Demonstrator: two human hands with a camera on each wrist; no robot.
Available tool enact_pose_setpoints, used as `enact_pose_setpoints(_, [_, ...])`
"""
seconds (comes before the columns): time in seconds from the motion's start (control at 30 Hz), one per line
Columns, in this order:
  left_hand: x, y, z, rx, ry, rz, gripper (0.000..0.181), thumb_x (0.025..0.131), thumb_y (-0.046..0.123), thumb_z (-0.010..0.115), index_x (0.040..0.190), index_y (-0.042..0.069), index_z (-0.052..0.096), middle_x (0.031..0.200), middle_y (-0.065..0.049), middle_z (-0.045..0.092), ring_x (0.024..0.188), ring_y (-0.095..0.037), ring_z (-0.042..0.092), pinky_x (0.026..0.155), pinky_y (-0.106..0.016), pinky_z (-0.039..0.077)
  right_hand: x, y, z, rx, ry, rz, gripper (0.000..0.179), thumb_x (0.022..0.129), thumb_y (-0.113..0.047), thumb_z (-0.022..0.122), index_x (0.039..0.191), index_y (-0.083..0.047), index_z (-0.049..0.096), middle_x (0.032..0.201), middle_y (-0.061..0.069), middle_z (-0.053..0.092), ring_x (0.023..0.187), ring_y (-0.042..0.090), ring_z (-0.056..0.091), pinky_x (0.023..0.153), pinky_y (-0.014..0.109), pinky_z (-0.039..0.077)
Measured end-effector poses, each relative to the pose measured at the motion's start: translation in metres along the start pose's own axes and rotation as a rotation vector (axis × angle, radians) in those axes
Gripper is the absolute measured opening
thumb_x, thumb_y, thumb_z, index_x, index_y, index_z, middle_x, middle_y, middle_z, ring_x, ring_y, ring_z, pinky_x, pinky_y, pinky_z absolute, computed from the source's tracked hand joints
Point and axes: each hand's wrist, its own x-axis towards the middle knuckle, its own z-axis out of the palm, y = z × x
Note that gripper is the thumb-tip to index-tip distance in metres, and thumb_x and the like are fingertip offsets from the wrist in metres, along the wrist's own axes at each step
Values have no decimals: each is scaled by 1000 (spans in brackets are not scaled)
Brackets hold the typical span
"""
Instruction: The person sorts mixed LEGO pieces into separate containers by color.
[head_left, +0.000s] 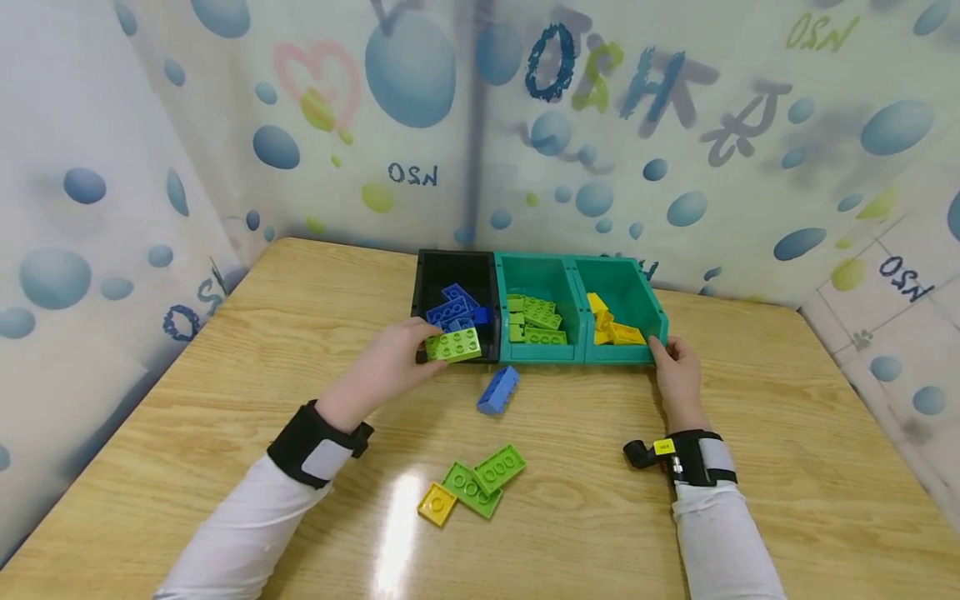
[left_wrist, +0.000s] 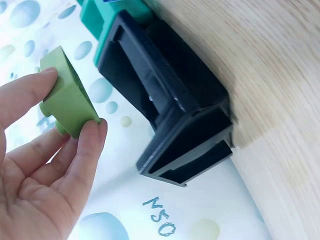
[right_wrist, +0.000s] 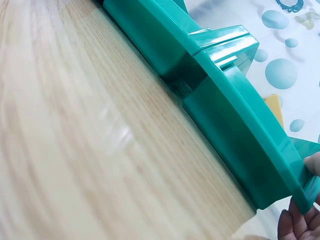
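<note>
My left hand pinches a light green toy building brick, studs showing, in front of the black bin. The left wrist view has thumb and fingertips on opposite sides of that brick, which is raised off the table. At the far right of the bin row, my right hand grips the front corner of a teal bin, thumb over its rim and fingers beneath. Inside this bin lie yellow bricks. Blue bricks are heaped in the black bin.
Between the outer bins stands another teal bin with light green bricks. A blue brick lies on the table just before the row. Nearer are two light green bricks and a yellow brick. A patterned curtain hangs behind.
</note>
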Motion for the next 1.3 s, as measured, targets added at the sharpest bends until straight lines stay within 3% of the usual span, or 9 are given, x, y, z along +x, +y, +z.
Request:
enact_pose_setpoints(0.23, [9, -2, 1, 0, 38, -53, 42, 80, 16, 72, 114, -5, 62, 101, -17, 64, 82, -23, 59, 72, -34, 50, 0, 0, 1, -5, -2, -9, 50, 97, -38, 44, 126, 2, 49, 106, 5, 46, 96, 14, 38, 80, 22, 34])
enact_pose_setpoints(0.57, [53, 14, -1, 6, -4, -29, 40, 82, 22, 71, 115, 0, 63, 101, -10, 63, 81, -20, 55, 70, -30, 47, 1, 0, -1, 11, 1, -14, 47, 97, -36, 45, 125, 2, 50, 103, 3, 44, 95, 14, 38, 79, 23, 34])
enact_pose_setpoints(0.9, [103, 28, 16, 60, -49, 22, 41, 86, 22, 66, 120, 1, 60, 113, -13, 62, 102, -24, 60, 86, -33, 48, -1, -2, 1, 17, 6, -2, 46, 97, -36, 46, 123, 2, 50, 101, 2, 45, 93, 13, 38, 78, 20, 34])
enact_pose_setpoints(1.2, [127, 31, 33, 27, -128, -34, 44, 88, 25, 64, 126, 2, 57, 125, -13, 60, 117, -26, 55, 96, -33, 44, -1, -3, 1, 23, 5, -4, 48, 97, -37, 45, 125, 2, 50, 103, 2, 45, 95, 13, 38, 80, 21, 34])
enact_pose_setpoints(1.3, [132, 30, 41, 75, -136, -32, 42, 88, 25, 64, 124, 3, 59, 122, -12, 61, 114, -25, 56, 95, -32, 44, -1, -3, 1, 19, 8, -7, 47, 97, -36, 46, 124, 2, 50, 103, 2, 45, 94, 12, 38, 80, 20, 34])
